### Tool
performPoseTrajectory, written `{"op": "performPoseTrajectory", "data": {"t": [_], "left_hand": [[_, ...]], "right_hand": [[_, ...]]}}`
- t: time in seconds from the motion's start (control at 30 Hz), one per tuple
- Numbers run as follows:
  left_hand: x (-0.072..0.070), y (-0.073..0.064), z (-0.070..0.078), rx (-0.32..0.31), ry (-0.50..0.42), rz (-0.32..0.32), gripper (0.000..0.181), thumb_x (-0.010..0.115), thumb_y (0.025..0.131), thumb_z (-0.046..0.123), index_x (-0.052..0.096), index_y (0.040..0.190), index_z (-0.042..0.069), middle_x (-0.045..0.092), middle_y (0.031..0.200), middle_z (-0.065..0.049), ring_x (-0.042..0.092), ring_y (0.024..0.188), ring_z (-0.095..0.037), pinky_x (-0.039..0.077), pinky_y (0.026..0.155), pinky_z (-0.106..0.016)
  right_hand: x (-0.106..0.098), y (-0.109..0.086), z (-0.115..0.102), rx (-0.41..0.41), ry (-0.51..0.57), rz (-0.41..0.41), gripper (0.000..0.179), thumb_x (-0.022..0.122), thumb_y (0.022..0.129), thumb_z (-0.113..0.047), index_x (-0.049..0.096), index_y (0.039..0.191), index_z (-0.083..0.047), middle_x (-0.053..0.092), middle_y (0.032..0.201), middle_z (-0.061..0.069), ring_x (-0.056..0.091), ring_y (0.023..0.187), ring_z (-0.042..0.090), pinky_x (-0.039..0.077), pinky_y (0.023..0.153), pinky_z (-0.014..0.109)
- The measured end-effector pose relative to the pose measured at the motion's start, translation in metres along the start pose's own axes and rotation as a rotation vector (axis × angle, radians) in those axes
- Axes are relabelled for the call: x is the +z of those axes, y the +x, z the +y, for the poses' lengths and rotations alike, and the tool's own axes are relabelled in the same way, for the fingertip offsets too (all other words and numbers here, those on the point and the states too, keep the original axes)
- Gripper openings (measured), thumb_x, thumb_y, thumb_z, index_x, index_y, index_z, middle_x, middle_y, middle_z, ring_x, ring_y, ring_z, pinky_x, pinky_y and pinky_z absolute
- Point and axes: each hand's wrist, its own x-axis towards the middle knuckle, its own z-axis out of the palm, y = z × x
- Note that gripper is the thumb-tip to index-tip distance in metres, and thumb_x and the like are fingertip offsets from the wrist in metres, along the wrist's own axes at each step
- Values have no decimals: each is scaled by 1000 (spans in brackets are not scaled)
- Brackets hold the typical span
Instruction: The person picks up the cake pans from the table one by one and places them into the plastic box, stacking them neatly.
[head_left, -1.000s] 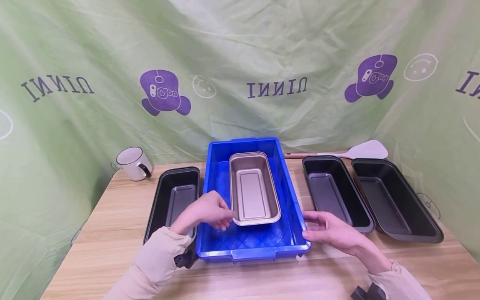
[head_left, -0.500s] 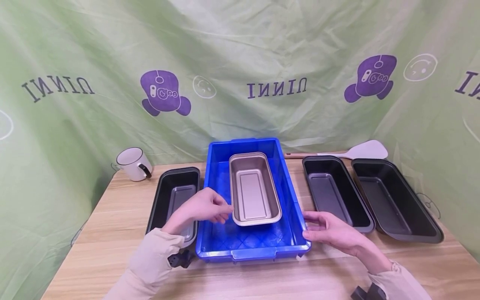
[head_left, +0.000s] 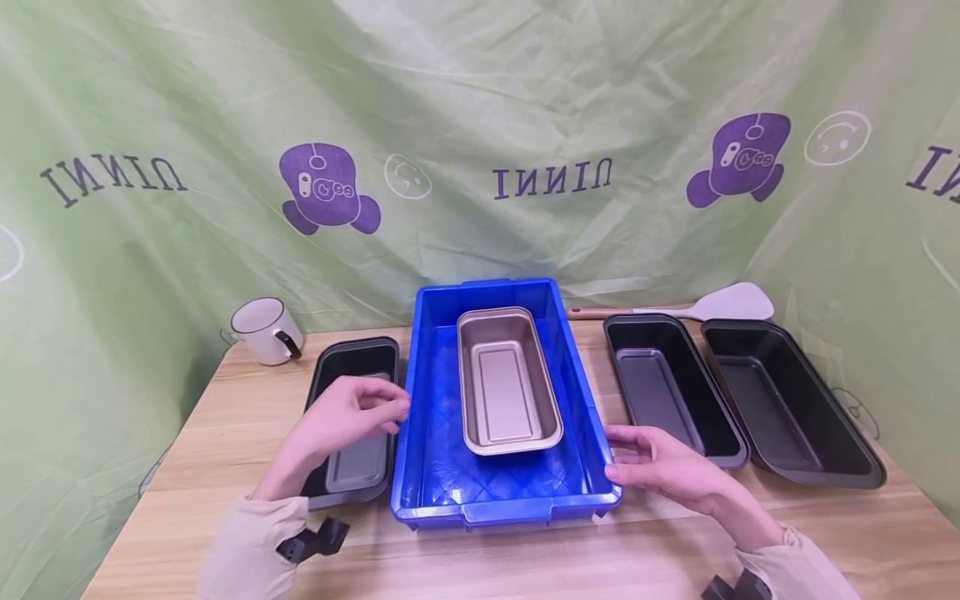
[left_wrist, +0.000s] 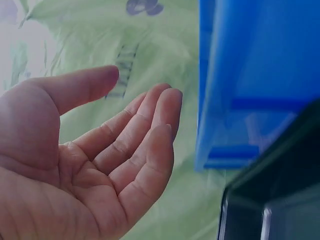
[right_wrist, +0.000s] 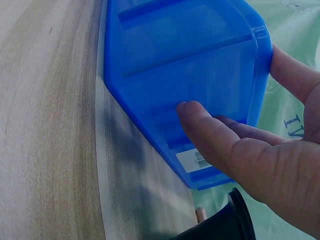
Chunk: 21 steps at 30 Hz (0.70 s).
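In the head view a blue plastic bin (head_left: 510, 510) stands mid-table, with a gold-brown loaf pan (head_left: 507, 392) lying inside it. My left hand (head_left: 341, 421) hovers left of the bin, over a black loaf pan (head_left: 360, 468) that it partly covers. The left wrist view shows that hand (left_wrist: 115, 150) with loosely bent fingers and a bare palm. At the bin's right side rests my right hand (head_left: 667, 467). In the right wrist view its thumb touches the rim and its fairly straight fingers (right_wrist: 205, 122) lie along the bin's outer wall.
Two more black loaf pans, a nearer one (head_left: 660, 400) and an outer one (head_left: 780, 417), stand right of the bin. Behind them lies a white spatula (head_left: 735, 302) with a wooden handle. A white mug (head_left: 262, 329) is at the back left. Green curtain (head_left: 480, 100) surrounds the table.
My left hand has moved left, away from the gold-brown pan's edge and out over the black pan. The right hand stays at the bin's side.
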Motion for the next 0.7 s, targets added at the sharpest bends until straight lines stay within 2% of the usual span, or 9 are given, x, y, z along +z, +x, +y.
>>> {"op": "performPoseTrajectory", "data": {"t": [0.17,0.3,0.43,0.7], "left_hand": [[-12,-21,-19,-50,-19,40,34,66,91,18,63,112,-8,71,94,-18,69,81,-29,56,67,-30],[-22,-43,-34,-106,-49,65,37,62,93,17,59,118,-10,71,97,-16,69,80,-21,56,67,-32],[-31,-62,-48,-153,-73,88,40,58,96,15,54,123,-14,69,100,-18,69,82,-19,56,71,-32],[-41,-88,-66,-249,-44,162,39,57,97,18,55,121,-13,69,99,-16,68,82,-16,54,71,-28]], "right_hand": [[-1,0,1,3,-2,6,75,58,94,-5,6,138,27,37,137,39,57,117,24,49,94,31],[0,0,2,-3,3,-5,74,57,94,-4,6,138,27,38,137,39,56,117,24,48,95,32],[-1,0,1,-17,6,-13,73,57,94,-3,7,137,27,41,136,38,57,116,24,49,94,32],[-3,0,2,-26,9,-28,72,56,94,-2,6,136,28,44,135,35,58,115,23,49,93,31]]}}
